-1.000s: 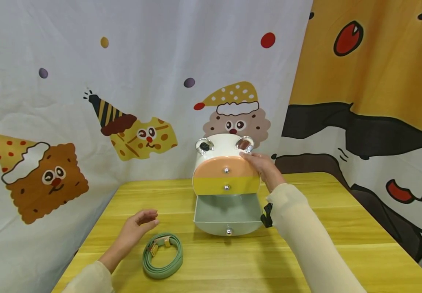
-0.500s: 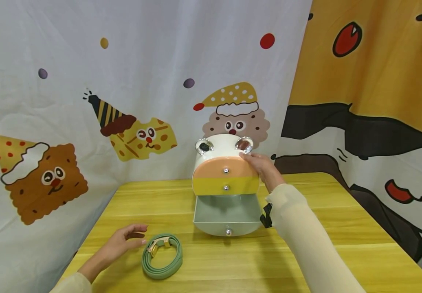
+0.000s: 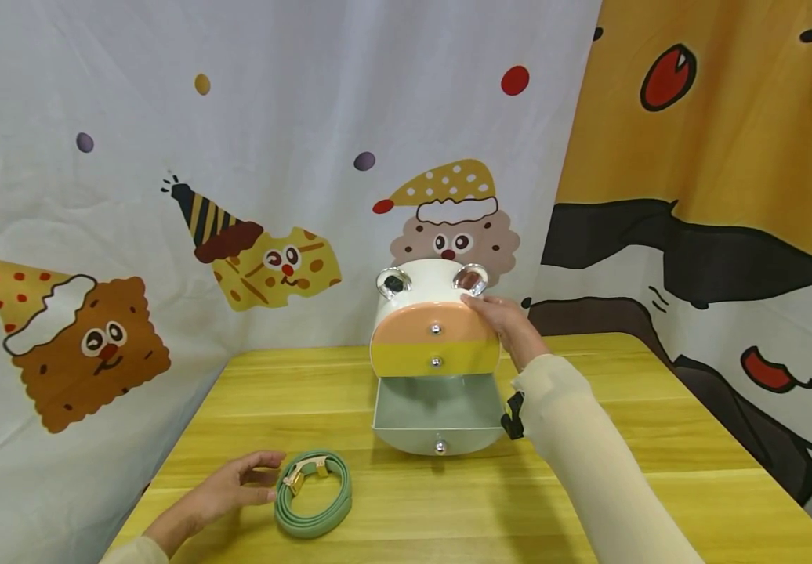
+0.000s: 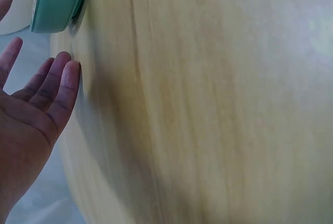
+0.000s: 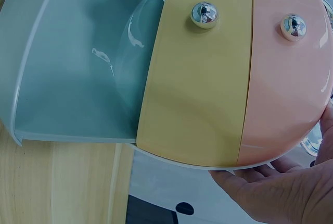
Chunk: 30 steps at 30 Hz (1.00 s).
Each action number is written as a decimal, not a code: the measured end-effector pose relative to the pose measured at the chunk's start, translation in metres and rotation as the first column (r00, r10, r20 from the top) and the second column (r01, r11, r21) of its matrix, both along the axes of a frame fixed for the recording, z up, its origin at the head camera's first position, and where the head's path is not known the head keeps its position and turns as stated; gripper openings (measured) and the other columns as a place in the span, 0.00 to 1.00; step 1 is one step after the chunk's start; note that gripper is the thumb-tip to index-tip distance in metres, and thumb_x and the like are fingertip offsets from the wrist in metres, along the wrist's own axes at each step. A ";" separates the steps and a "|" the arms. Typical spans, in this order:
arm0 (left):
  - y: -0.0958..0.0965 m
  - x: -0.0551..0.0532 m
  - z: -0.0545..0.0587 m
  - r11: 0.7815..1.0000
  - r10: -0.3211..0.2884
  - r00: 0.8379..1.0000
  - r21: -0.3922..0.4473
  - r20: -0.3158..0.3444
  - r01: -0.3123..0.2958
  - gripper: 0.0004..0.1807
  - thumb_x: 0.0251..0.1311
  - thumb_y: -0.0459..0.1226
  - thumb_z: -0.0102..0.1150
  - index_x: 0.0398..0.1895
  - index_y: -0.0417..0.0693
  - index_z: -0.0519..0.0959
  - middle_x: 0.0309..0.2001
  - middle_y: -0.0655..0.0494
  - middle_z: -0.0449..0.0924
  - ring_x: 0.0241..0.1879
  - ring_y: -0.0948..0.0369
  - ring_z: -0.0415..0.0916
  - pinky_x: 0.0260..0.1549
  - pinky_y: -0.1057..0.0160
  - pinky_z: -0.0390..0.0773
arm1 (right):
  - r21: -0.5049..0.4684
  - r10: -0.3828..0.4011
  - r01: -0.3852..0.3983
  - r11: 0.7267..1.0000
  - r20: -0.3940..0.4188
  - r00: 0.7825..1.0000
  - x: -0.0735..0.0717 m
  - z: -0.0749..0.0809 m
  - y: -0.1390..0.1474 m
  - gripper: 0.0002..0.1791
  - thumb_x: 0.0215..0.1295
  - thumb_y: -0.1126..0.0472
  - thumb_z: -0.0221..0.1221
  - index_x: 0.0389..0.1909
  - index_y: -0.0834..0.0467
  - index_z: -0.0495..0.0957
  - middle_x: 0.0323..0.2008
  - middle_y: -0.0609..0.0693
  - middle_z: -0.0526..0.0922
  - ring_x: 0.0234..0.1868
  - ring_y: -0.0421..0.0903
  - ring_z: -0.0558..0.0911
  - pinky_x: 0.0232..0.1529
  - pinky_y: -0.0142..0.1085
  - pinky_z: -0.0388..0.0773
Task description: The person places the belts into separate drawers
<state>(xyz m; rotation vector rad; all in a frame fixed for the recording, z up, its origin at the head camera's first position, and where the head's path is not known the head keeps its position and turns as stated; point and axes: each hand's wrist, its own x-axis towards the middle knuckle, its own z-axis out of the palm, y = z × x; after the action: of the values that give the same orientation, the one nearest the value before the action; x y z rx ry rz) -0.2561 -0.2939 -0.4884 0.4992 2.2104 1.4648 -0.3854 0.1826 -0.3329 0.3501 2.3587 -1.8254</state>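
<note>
A coiled green belt (image 3: pixel 313 495) with gold-coloured metal fittings lies on the table. Just left of it is my left hand (image 3: pixel 219 495), fingers spread and slightly bent; the left wrist view shows a gap between the fingers (image 4: pixel 62 86) and the belt (image 4: pixel 60 2). Behind stands a small drawer box (image 3: pixel 423 286) with a white shell and silver ring ears. Its green bottom drawer (image 3: pixel 441 403) is pulled out, with nothing visible inside. My right hand (image 3: pixel 512 323) holds the box's upper right side, thumb near the ear and fingers along the side, their tips partly hidden.
Peach (image 3: pixel 406 319) and yellow (image 3: pixel 402 359) upper drawers are closed, each with a silver knob. Wood-grain table (image 3: pixel 603 439) surface surrounds the things. A printed cloth (image 3: pixel 293 117) hangs behind the table, and another printed area covers the right side.
My left hand has moved left and toward the front edge, coming down beside the belt. My right hand, the drawer box and the belt have stayed in place.
</note>
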 end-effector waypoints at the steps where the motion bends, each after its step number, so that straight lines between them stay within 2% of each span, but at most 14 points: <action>1: 0.000 0.000 -0.001 1.000 -0.011 1.000 0.004 0.000 0.011 0.35 0.67 0.37 0.61 0.70 0.27 0.60 0.65 0.29 0.65 0.61 0.35 0.67 0.55 0.46 0.75 | -0.001 -0.002 0.002 1.000 -0.001 1.000 0.000 0.000 0.000 0.38 0.66 0.35 0.58 0.68 0.55 0.70 0.51 0.57 0.80 0.44 0.50 0.81 0.52 0.41 0.78; 6: 0.002 -0.001 -0.002 0.998 -0.062 0.998 0.015 0.004 0.062 0.32 0.67 0.36 0.61 0.69 0.29 0.63 0.64 0.32 0.67 0.60 0.38 0.68 0.57 0.44 0.72 | 0.010 0.009 -0.009 1.000 -0.002 1.000 0.001 0.000 0.001 0.38 0.67 0.35 0.57 0.69 0.55 0.68 0.52 0.57 0.79 0.46 0.50 0.80 0.53 0.42 0.78; 15: 0.006 0.002 -0.004 0.994 -0.108 0.993 -0.006 0.036 0.109 0.32 0.66 0.34 0.62 0.69 0.31 0.65 0.66 0.33 0.65 0.61 0.38 0.67 0.56 0.37 0.68 | 0.006 0.009 -0.010 1.000 0.002 1.000 0.002 0.000 0.001 0.39 0.66 0.35 0.57 0.70 0.55 0.67 0.53 0.58 0.79 0.47 0.51 0.80 0.54 0.42 0.77; 23: 0.007 0.001 -0.006 0.990 -0.144 0.990 0.002 0.006 0.144 0.33 0.65 0.34 0.63 0.70 0.31 0.63 0.65 0.33 0.67 0.59 0.45 0.69 0.56 0.32 0.65 | 0.002 0.013 -0.013 1.000 -0.006 1.000 0.003 0.001 0.000 0.40 0.67 0.35 0.57 0.71 0.56 0.66 0.53 0.58 0.78 0.47 0.50 0.80 0.55 0.42 0.77; 30: 0.009 0.001 -0.006 0.985 -0.175 0.985 -0.013 -0.005 0.175 0.35 0.64 0.35 0.64 0.72 0.34 0.62 0.67 0.30 0.62 0.59 0.46 0.68 0.57 0.33 0.65 | 0.003 0.005 -0.005 1.000 0.008 1.000 0.003 0.001 0.000 0.40 0.66 0.35 0.57 0.71 0.54 0.66 0.53 0.57 0.78 0.48 0.51 0.79 0.55 0.42 0.76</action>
<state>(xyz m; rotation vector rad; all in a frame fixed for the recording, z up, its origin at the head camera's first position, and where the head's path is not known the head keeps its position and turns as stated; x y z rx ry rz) -0.2549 -0.2852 -0.4945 0.6765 2.1200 1.3586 -0.3825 0.1825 -0.3317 0.3511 2.3550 -1.8155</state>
